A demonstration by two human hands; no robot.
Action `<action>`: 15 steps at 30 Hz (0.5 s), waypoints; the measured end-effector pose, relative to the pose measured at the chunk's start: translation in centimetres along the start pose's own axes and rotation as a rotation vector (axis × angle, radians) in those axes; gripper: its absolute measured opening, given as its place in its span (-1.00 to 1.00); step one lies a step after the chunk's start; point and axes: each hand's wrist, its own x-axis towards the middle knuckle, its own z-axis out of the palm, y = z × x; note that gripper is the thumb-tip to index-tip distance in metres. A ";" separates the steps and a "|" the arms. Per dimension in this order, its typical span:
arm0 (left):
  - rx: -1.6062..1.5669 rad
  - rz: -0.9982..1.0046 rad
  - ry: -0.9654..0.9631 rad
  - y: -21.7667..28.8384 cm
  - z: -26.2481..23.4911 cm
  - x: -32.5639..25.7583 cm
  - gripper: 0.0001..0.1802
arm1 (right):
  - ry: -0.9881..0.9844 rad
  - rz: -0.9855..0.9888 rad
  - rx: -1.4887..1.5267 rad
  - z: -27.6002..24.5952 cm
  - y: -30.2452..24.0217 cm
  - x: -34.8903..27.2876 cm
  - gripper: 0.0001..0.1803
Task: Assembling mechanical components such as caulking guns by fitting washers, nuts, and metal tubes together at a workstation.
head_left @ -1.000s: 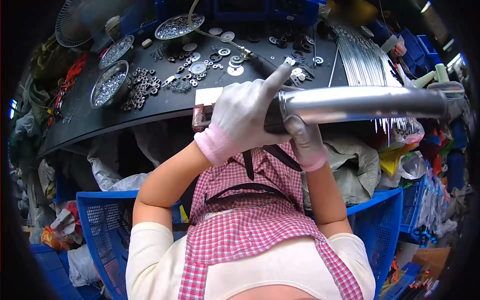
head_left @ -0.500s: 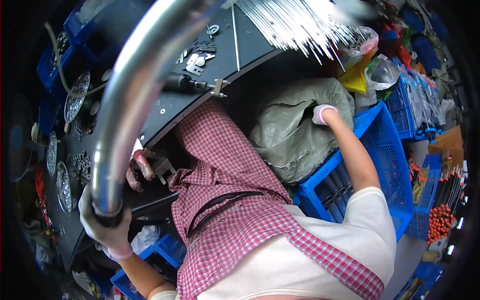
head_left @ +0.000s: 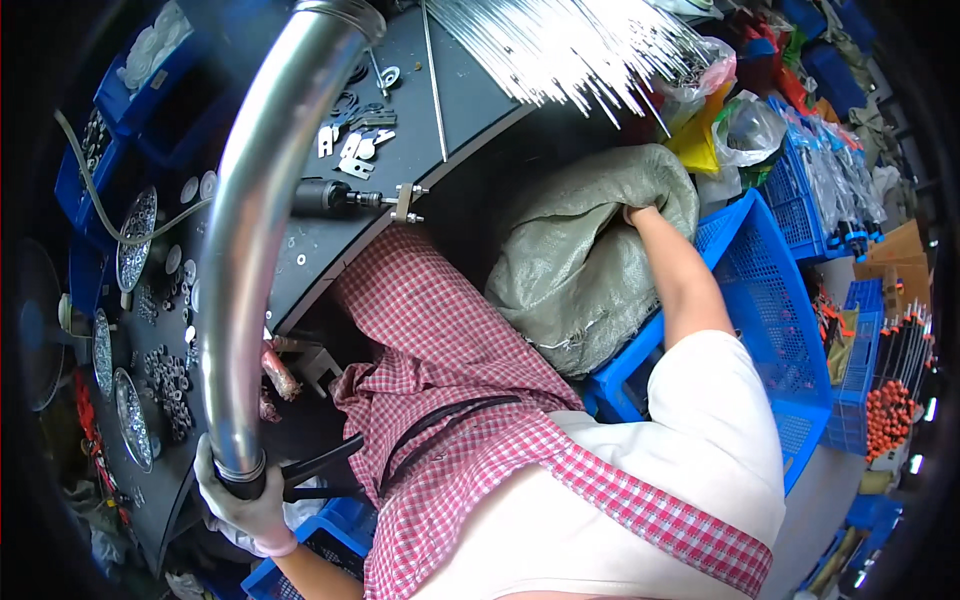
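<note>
My left hand [head_left: 243,503], in a white glove, grips the lower end of a long curved shiny metal tube [head_left: 252,200] at the lower left. The tube arcs up over the dark workbench [head_left: 470,110] to the top of the view. My right arm stretches to the upper middle, and my right hand [head_left: 636,213] reaches into the mouth of a grey-green woven sack [head_left: 580,270]. The sack hides the fingers. The sack lies in a blue plastic crate [head_left: 770,280] beside my checked apron.
Round trays of washers and nuts [head_left: 135,235] and loose metal parts lie on the bench at the left. A power tool [head_left: 340,196] sits at the bench edge. A fan of thin metal rods [head_left: 570,45] spreads at the top. Plastic bags [head_left: 740,125] and more blue crates stand at the right.
A second ago both hands held the tube level in front of me. My right hand let go and went into the sack, and the tube now hangs from my left hand alone.
</note>
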 end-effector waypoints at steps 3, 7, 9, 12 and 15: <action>-0.039 0.038 -0.002 -0.3 0.9 0.9 -0.21 | -0.008 -0.006 0.137 -1.9 0.3 -2.8 -0.37; -0.043 0.149 -0.087 -0.2 1.7 1.6 -0.26 | -0.226 -0.252 1.786 -5.8 -2.9 -12.1 -0.46; -0.050 0.194 -0.100 0.4 2.7 2.2 -0.26 | -0.303 -0.518 1.896 -8.0 -5.8 -17.1 -0.32; -0.154 0.241 -0.135 1.6 3.9 3.4 -0.30 | -0.335 -0.494 1.525 -6.3 -7.0 -17.1 -0.23; -0.157 0.285 -0.155 0.7 3.6 3.0 -0.29 | -0.277 -0.501 1.669 -6.1 -9.9 -18.2 -0.30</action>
